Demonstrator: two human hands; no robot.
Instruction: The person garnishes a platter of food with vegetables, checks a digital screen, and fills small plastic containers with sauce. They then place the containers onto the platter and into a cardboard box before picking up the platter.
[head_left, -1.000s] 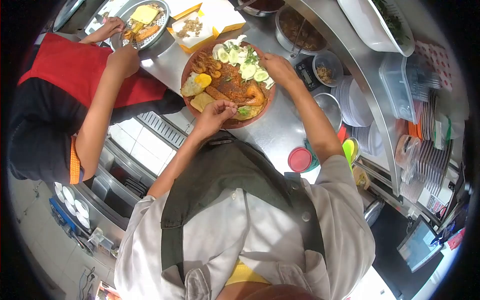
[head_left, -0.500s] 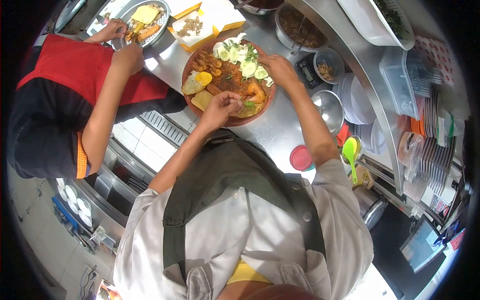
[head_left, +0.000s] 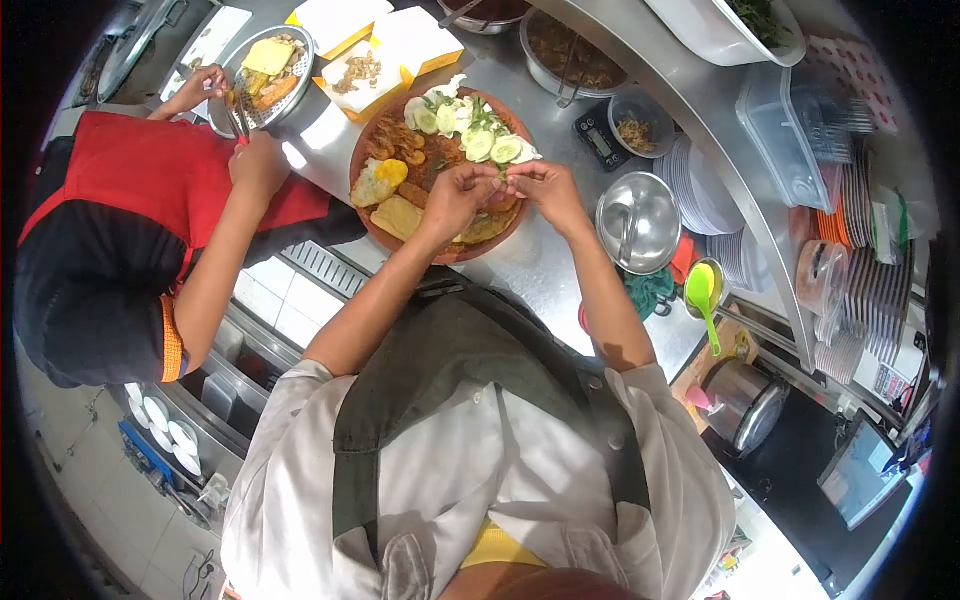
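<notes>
A round terracotta platter [head_left: 362,150] holds rice, cucumber slices [head_left: 480,144], a fried egg [head_left: 379,181], fried pieces and a yellow flat piece [head_left: 398,217]. Over its near right part, my left hand [head_left: 458,205] and my right hand [head_left: 546,190] meet at the fingertips. Both are closed in a pinch on a small sprig of green herb leaves [head_left: 503,173], mostly hidden by the fingers. Beneath them, part of the food is covered from view.
At left, a co-worker in a red apron [head_left: 135,165] holds tongs [head_left: 239,125] at a perforated metal bowl [head_left: 224,95] of food. Around the platter stand an open yellow-white box [head_left: 425,45], a black scale [head_left: 598,138], a steel bowl [head_left: 640,222] and stacked plates [head_left: 700,185].
My right hand has come from the cucumber side toward my left hand, and their fingertips now meet at the herb. The co-worker's tongs have come into sight. The whole view has shifted slightly.
</notes>
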